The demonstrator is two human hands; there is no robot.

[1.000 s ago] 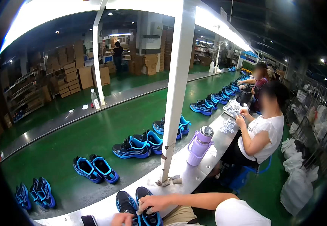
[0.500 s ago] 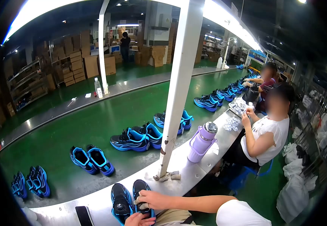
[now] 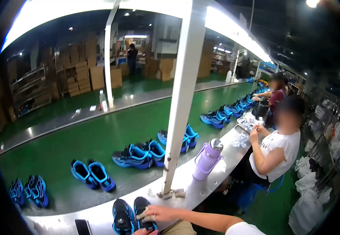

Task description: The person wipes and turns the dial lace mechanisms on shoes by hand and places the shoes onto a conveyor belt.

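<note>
A pair of black and blue sneakers stands on the metal ledge in front of me, a left sneaker (image 3: 123, 215) and a right sneaker (image 3: 141, 204). A round dial-like piece shows on the left one. My right hand (image 3: 155, 214) reaches in from the right, its covered fingers closed over the top of the right sneaker. Beige covers sit on some of those fingertips. Low at the frame's bottom edge, my left hand (image 3: 145, 232) is beside the same sneaker's near end; most of it is cut off and its grip is hidden.
A phone (image 3: 82, 226) lies left of the pair. Beige finger covers (image 3: 178, 193) lie at the foot of a white post (image 3: 180, 102), near a purple bottle (image 3: 207, 160). More sneakers (image 3: 93, 175) line the green belt (image 3: 64, 141). A seated person (image 3: 274, 150) works at right.
The view has tilted up slightly, so the ledge and sneakers sit lower. My left hand has slipped mostly below the frame. My right hand stays on the right sneaker.
</note>
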